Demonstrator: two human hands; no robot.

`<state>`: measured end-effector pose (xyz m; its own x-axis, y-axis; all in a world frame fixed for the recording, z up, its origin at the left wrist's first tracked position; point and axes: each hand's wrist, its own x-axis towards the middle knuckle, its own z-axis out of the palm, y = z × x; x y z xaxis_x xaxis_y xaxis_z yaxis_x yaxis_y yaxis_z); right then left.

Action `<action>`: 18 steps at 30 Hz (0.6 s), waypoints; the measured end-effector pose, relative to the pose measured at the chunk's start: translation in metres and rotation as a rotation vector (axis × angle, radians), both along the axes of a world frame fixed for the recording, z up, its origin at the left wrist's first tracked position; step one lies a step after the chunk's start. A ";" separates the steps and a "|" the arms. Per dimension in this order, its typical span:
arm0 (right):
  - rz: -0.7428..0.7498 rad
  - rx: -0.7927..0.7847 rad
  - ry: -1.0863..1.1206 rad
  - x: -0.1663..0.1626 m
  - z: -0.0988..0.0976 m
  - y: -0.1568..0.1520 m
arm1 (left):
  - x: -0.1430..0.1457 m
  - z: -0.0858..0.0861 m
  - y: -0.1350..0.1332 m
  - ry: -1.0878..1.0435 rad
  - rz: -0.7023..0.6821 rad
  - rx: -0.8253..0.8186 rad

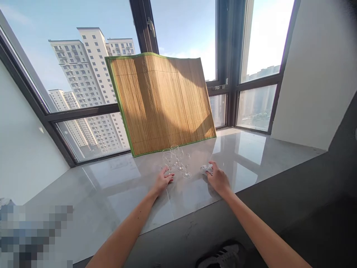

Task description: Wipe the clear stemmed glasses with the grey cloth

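Observation:
Several clear stemmed glasses stand upright in a close group on the grey tiled sill. My left hand is at the leftmost wine glass, its fingers closed about the foot and low stem. Just right of it is another wine glass, apart from both hands. Farther right, my right hand pinches a crumpled white cloth between thumb and fingers, low over the sill. The see-through glasses overlap, so their edges are hard to make out.
A bamboo mat with green edging leans on the dark window frame behind the glasses. The glossy sill drops off at its front edge. Below it is a shoe. A blurred patch covers the lower left.

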<state>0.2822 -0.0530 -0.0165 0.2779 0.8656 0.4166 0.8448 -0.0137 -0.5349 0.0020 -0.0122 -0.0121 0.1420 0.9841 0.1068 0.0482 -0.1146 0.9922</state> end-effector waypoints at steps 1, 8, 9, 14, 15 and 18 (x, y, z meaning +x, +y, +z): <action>-0.003 -0.010 -0.007 0.000 0.001 0.000 | -0.001 0.002 -0.001 -0.028 -0.002 -0.009; -0.016 -0.047 -0.035 -0.001 0.004 -0.005 | -0.007 0.013 -0.002 0.045 0.170 0.038; -0.017 -0.051 -0.030 -0.001 0.005 -0.005 | -0.009 0.014 -0.002 0.086 0.212 0.065; -0.045 -0.077 0.041 0.001 0.006 -0.005 | -0.022 0.021 -0.001 0.259 0.416 0.202; -0.051 -0.079 0.062 0.002 0.006 -0.004 | -0.025 0.022 -0.002 0.299 0.456 0.236; -0.046 -0.076 0.120 0.005 0.004 -0.003 | -0.029 0.025 -0.006 0.415 0.507 0.324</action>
